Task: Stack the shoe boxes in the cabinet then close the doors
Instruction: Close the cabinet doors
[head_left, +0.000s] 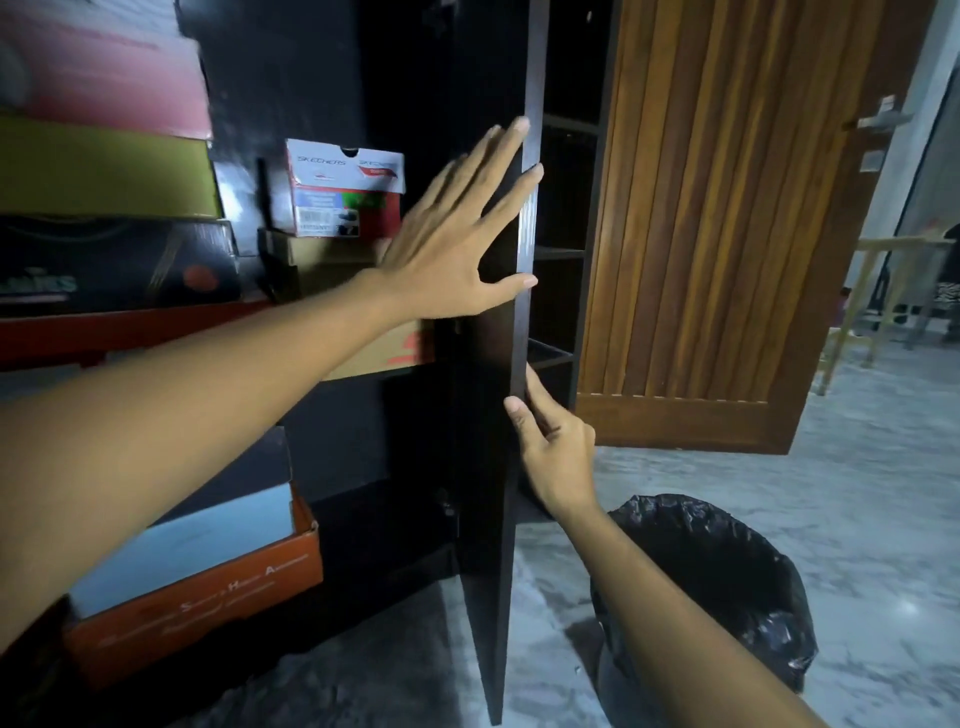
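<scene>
A dark cabinet door (493, 467) stands edge-on to me in the middle. My left hand (457, 244) lies flat against its inner face, fingers spread and straight, fingertips at the door's edge. My right hand (550, 447) holds the door's edge lower down, thumb on the near side and fingers behind it. Inside the cabinet sit shoe boxes: a white and red Skechers box (345, 189) on a brown box (322, 260), a stack of pink, olive and black boxes (104, 171) at the left, and an orange box (192, 587) on a lower shelf.
A bin lined with a black bag (727, 582) stands on the marble floor right of the door. Behind it a slatted wooden door (727, 234) stands open. Dark shelves (558, 254) show past the cabinet door's edge.
</scene>
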